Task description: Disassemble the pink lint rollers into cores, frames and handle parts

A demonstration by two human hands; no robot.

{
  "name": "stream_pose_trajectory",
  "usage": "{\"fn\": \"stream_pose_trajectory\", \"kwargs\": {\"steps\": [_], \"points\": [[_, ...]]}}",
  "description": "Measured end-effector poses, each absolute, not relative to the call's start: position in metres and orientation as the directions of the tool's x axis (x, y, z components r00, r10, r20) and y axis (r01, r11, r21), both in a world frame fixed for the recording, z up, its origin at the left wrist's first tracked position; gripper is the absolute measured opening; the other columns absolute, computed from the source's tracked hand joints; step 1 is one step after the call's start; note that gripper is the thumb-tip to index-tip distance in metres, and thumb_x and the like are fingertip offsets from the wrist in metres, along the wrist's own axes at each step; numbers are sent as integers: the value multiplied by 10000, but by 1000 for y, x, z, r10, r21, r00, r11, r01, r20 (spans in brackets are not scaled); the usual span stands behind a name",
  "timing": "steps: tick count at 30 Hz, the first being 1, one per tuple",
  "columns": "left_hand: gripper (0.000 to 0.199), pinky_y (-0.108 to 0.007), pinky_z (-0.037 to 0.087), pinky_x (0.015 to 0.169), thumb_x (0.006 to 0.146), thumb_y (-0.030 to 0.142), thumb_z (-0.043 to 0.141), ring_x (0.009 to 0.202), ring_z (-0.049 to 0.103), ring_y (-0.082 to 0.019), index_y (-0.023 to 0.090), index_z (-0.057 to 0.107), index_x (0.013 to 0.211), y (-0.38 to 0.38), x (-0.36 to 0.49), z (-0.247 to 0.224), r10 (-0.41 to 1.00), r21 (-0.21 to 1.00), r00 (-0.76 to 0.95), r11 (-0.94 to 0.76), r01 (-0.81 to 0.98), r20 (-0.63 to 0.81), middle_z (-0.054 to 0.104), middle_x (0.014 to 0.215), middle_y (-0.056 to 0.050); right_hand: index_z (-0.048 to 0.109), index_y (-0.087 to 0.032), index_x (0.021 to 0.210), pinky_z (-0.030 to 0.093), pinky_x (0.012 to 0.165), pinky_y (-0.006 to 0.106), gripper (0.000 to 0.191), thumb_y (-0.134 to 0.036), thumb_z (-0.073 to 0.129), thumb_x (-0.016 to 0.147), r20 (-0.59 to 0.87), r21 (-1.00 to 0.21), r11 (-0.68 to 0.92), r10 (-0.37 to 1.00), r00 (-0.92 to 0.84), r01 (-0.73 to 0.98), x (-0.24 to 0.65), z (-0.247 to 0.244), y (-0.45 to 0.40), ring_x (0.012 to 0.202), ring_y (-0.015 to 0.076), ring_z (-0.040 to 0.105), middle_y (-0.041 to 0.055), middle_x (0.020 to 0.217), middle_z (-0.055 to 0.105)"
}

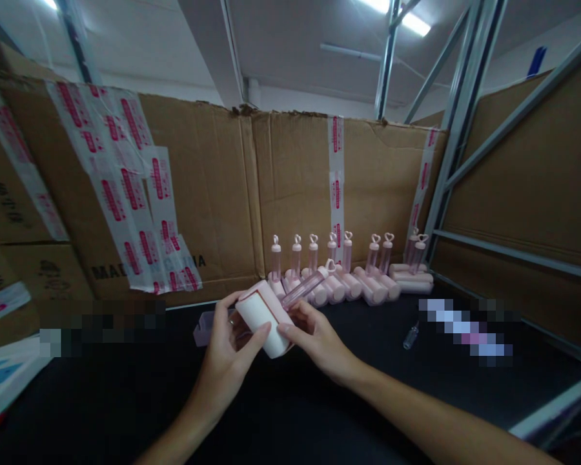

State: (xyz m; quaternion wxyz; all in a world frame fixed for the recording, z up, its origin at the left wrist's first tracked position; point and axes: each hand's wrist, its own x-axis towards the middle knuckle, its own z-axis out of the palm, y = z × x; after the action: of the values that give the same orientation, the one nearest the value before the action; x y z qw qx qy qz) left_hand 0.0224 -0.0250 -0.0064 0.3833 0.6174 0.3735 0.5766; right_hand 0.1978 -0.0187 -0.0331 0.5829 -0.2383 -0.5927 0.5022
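Observation:
Both hands hold a lint roller (263, 323) over the black tabletop. It has a white paper roll in a pink casing, and a clear pink handle with a loop at its tip points up to the right. My left hand (225, 352) grips the roller's left end, thumb across the white roll. Fingers of my right hand (323, 337) close round the lower right side, with the thumb on the casing edge. Behind them stands a row of similar pink lint rollers (376, 289), their handles mostly upright with loops on top. My fingers hide the roller's underside.
Partly behind my left hand is a translucent purple tray (204, 329). A small clear item (410, 337) lies to the right, near a pixelated strip. Taped cardboard (213, 194) walls the back, with metal shelf posts (445, 174) at right. A white-and-blue box (10, 381) sits left.

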Motion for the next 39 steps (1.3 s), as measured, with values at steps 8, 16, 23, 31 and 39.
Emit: {"fn": "stream_pose_trajectory", "kwargs": {"steps": [8, 16, 23, 31, 39], "points": [[634, -397, 599, 920, 823, 396, 743, 1202, 653, -308, 268, 420, 1354, -25, 21, -6, 882, 884, 130, -463, 69, 452, 609, 1353, -114, 656, -212, 1026, 519, 853, 319, 296, -401, 783, 837, 455, -877, 411, 877, -154, -249, 199, -37, -16, 973, 219, 666, 25, 1019, 711], [703, -386, 523, 1057, 861, 342, 720, 1288, 593, -292, 294, 370, 1469, -33, 21, -6, 803, 800, 112, -594, 82, 585, 535, 1452, -105, 695, -213, 1089, 537, 899, 359, 277, -390, 746, 883, 515, -857, 500, 842, -160, -126, 198, -30, -26, 1011, 244, 682, 54, 1092, 734], [399, -369, 538, 920, 872, 345, 666, 1052, 656, -279, 247, 550, 1241, -35, 11, 4, 705, 671, 46, -692, 266, 708, 656, 1154, -71, 763, -198, 934, 525, 620, 265, 396, -476, 497, 1027, 432, -832, 535, 792, -432, 148, 204, -15, -45, 679, 180, 699, 37, 773, 732], [436, -345, 542, 929, 869, 303, 663, 1045, 686, -263, 246, 548, 1285, -39, 6, 12, 626, 514, 117, -721, 465, 771, 697, 1183, -58, 722, -254, 1096, 509, 629, 310, 210, -169, 595, 952, 915, -218, 944, 286, -286, 247, 213, -1, -72, 674, 194, 685, 37, 794, 746], [535, -349, 570, 873, 877, 225, 688, 984, 715, -255, 250, 480, 1370, -40, 4, 15, 321, 69, 454, -869, 489, 831, 713, 1130, -83, 569, -356, 1436, 516, 1021, 430, 537, -219, 685, 930, 886, -337, 910, 393, -245, 242, 226, 8, -55, 1227, 288, 621, 74, 1327, 662]]}}
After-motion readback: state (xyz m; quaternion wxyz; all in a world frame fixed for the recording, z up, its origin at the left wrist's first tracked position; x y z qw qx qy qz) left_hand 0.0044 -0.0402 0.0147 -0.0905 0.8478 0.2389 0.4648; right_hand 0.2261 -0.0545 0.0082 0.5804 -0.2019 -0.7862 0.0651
